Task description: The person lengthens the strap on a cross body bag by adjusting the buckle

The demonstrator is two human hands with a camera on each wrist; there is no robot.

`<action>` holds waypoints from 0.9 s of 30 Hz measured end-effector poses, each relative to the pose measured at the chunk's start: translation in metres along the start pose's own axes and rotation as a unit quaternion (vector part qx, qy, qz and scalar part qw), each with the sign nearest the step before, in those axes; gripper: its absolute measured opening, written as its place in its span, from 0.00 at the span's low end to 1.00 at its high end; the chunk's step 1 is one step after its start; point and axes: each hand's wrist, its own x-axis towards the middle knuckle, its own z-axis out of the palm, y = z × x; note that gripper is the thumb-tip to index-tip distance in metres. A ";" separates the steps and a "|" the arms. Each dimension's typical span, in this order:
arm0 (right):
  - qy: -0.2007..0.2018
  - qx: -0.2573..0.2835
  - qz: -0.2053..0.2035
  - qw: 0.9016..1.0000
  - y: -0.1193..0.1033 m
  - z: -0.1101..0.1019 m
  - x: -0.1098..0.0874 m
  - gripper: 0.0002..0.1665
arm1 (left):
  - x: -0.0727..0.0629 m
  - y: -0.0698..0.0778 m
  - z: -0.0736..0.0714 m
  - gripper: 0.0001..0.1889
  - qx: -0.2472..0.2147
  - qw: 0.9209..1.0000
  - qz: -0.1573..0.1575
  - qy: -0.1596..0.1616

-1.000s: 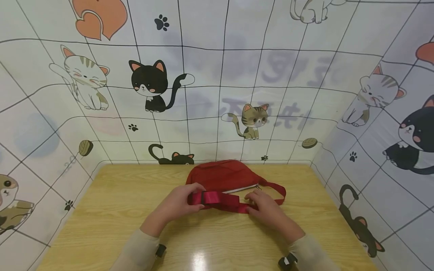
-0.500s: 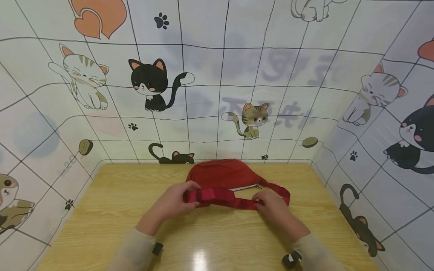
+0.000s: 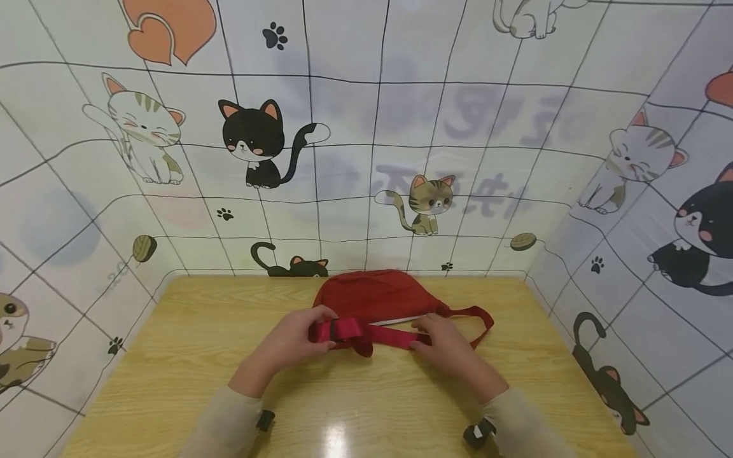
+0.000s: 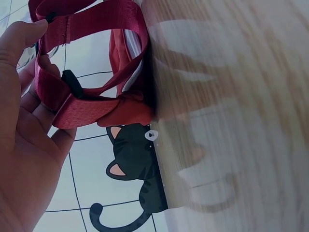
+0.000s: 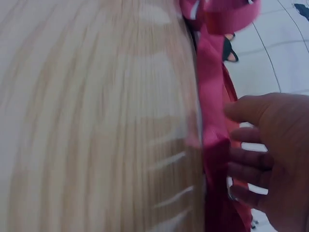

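A red waist bag [image 3: 372, 296] with a white zip lies near the table's back edge. Its crimson strap [image 3: 392, 336] runs along the front, folded over at the left, where a black slider [image 4: 72, 84] shows. My left hand [image 3: 300, 334] pinches the folded strap with the thumb over it and fingers beneath, as the left wrist view shows. My right hand [image 3: 446, 343] is at the strap farther right, thumb and fingers spread, fingertips right at its edge; in the right wrist view nothing is gripped between them.
A strap loop [image 3: 481, 318] extends right of the bag on the wooden table [image 3: 366, 407]. Behind stands a white wall covering [image 3: 343, 127] with grid lines and cartoon cats, which also closes both sides.
My right hand first moved right, drawing the strap out, then came back left along it. The folded end by my left hand now droops. My left hand shifted slightly left; the bag stayed.
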 end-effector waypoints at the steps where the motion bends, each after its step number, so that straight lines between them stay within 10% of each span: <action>1: -0.003 0.018 -0.003 1.000 -0.004 0.004 0.004 0.19 | 0.000 0.000 0.000 0.23 0.001 1.000 -0.001 0.001; 13: 0.007 0.096 -0.053 0.994 -0.016 0.022 0.017 0.15 | -0.003 0.002 -0.004 0.22 0.001 1.000 -0.007 0.005; 27: 0.019 -0.007 0.055 0.998 0.010 -0.008 -0.001 0.12 | -0.004 -0.004 -0.009 0.24 0.009 1.000 0.002 0.014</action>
